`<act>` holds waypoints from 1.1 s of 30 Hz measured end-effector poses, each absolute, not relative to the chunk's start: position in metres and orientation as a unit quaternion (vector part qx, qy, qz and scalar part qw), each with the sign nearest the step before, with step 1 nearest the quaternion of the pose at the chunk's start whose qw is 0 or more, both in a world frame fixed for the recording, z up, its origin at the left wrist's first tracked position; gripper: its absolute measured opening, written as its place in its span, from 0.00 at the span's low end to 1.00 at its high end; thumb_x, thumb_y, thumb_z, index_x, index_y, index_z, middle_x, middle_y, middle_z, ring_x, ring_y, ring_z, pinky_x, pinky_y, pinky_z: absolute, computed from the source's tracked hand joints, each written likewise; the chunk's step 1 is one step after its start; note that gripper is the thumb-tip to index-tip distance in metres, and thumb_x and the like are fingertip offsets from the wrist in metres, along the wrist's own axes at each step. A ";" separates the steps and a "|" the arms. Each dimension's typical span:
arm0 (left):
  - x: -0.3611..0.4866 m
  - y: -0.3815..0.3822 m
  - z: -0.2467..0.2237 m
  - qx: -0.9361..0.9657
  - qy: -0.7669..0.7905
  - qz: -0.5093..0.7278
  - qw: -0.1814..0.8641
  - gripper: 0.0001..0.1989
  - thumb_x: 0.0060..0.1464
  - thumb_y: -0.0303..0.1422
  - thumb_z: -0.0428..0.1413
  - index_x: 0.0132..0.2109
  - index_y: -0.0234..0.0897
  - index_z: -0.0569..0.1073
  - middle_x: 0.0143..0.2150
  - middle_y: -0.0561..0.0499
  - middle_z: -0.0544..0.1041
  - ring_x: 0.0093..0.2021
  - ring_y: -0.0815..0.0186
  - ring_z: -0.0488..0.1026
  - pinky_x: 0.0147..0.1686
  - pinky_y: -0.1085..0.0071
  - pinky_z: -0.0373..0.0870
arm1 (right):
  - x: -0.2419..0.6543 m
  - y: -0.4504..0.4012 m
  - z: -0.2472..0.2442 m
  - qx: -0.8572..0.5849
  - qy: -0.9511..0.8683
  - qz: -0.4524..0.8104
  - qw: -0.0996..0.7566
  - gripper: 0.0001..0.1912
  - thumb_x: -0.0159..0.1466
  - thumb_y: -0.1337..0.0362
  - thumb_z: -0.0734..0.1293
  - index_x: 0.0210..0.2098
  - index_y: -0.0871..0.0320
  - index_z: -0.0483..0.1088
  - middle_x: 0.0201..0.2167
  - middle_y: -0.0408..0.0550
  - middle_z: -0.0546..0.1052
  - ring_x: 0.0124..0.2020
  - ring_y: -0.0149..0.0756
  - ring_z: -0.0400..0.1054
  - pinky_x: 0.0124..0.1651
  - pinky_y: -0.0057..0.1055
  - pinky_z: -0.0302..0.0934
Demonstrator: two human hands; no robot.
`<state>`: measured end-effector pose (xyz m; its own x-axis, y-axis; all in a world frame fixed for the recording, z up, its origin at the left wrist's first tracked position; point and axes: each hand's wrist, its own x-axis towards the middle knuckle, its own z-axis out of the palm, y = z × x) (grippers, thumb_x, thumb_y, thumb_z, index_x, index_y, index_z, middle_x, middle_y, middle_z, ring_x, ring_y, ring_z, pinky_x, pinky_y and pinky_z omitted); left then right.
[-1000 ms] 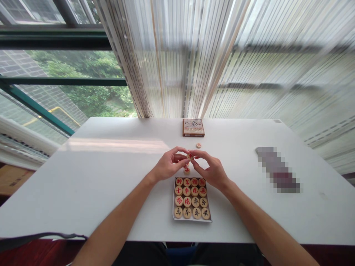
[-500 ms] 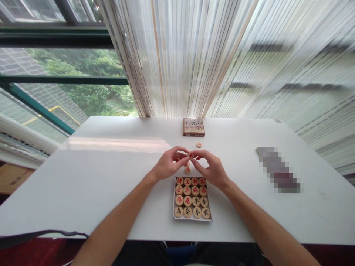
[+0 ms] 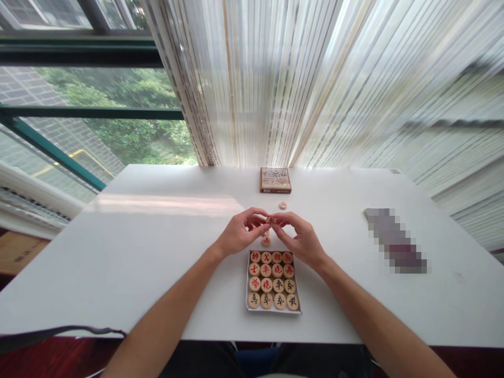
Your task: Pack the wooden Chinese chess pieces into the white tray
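Two hands point(image 3: 239, 232) point(image 3: 301, 237) turned inward, fingers point(image 3: 286, 216) curved, pinching one round piece point(image 3: 270, 221)

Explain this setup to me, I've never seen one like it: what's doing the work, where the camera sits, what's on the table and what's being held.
There is no machine here. A person works with two bare hands, and every picture comes from one camera worn on their head, looking forward and down. The left hand and right hand together hold a red-marked disc by their fingertips. On the white table, nearest the person, an open tray holds four rows of four round pieces, marked in red or black. A loose disc lies in front of a flat box. At right is a pixelated object I cannot identify.
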<state>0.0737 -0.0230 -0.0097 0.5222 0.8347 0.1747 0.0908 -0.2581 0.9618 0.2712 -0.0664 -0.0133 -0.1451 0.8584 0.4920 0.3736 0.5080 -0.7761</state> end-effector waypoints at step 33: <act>0.073 -0.024 -0.007 0.768 0.343 0.393 0.371 0.11 0.61 0.38 0.57 0.45 0.37 0.78 0.35 0.49 0.81 0.31 0.68 0.73 0.28 0.73 0.66 | 0.274 -0.061 -0.019 -0.420 -0.632 0.394 0.518 0.11 0.64 0.58 0.71 0.44 0.54 0.71 0.40 0.47 0.78 0.40 0.37 0.76 0.48 0.39 0.73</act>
